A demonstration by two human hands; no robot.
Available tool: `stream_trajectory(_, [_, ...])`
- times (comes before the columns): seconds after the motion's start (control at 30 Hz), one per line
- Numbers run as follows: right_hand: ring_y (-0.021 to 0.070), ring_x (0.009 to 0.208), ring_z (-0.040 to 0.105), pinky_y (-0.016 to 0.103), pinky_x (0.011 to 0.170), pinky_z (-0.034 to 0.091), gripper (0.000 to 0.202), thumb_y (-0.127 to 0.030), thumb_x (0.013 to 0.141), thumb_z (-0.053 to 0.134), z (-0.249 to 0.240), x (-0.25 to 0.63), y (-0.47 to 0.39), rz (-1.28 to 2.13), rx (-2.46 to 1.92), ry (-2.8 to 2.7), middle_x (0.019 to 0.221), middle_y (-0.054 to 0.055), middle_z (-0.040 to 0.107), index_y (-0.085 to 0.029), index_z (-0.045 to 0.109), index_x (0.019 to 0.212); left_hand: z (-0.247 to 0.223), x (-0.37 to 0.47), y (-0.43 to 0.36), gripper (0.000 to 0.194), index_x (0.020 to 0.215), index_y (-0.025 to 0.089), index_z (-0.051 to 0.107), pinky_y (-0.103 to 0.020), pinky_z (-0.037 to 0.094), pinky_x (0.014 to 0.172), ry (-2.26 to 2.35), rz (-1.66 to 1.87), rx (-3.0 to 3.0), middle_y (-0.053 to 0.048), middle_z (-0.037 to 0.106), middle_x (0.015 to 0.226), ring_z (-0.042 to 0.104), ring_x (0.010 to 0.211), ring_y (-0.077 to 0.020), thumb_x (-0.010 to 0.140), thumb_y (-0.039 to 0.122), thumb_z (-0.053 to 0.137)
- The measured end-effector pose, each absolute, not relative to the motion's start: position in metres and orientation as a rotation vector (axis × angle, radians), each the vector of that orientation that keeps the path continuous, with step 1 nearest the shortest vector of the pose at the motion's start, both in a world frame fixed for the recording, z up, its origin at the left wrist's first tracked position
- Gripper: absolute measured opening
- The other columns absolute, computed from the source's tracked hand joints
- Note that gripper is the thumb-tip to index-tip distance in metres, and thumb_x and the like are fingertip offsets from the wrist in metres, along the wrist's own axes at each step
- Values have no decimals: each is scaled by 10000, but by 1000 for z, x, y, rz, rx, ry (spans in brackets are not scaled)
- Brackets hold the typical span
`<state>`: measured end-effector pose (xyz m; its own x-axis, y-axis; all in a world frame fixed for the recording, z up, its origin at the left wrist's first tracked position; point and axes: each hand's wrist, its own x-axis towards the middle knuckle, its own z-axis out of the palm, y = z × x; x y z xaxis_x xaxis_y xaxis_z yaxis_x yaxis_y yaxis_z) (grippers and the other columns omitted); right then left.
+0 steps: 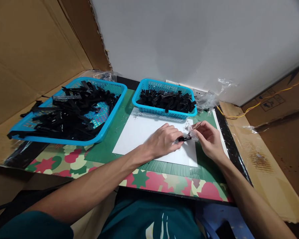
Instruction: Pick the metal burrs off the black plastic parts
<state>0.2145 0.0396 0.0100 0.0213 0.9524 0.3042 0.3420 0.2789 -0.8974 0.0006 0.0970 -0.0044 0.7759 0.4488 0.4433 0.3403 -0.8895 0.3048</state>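
Your left hand is clamping a small black part between thumb and fingers, above the white sheet. Your right hand is pinching a crumpled piece of clear plastic, bringing it up against the part's free end; whether they are touching, cannot tell. Small dark bits are lying on the sheet just beyond your fingertips. The small blue basket, heaped with black pieces, is sitting at the sheet's far edge. The large blue basket, also holding black pieces, is standing to the left on the green-covered table.
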Motion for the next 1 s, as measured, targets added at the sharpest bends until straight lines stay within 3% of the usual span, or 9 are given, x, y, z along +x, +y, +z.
stream_trajectory(0.13, [216, 929, 661, 359, 865, 569, 242, -465, 972, 672, -2, 211, 38, 749, -1239, -1480, 969, 70, 666, -241, 582, 955, -9, 3, 97, 180, 1059, 146, 744, -359, 447, 819, 599, 824, 2796, -57, 732, 847, 665, 816, -217, 997, 269, 627])
stream_trajectory(0.4, [167, 854, 640, 282, 772, 533, 90, -306, 996, 677, -7, 211, 37, 707, -1136, -1489, 933, 28, 664, -233, 630, 973, -9, 4, 97, 173, 1059, 161, 762, -342, 438, 770, 590, 864, 2866, -36, 721, 800, 649, 769, -201, 987, 271, 648])
stream_trajectory(0.67, [160, 772, 607, 284, 698, 512, 88, -300, 992, 678, -5, 214, 34, 680, -1174, -1552, 908, 30, 663, -220, 653, 964, -11, 4, 95, 209, 944, 166, 752, -347, 435, 777, 558, 896, 2901, -40, 695, 778, 633, 759, -199, 1015, 288, 598])
stream_trajectory(1.0, [173, 791, 660, 316, 743, 550, 52, -254, 982, 680, -5, 214, 28, 608, -1183, -1633, 896, 32, 707, -214, 700, 956, -14, 4, 96, 247, 894, 171, 712, -352, 433, 802, 537, 806, 2909, -37, 707, 794, 639, 792, -202, 1045, 295, 562])
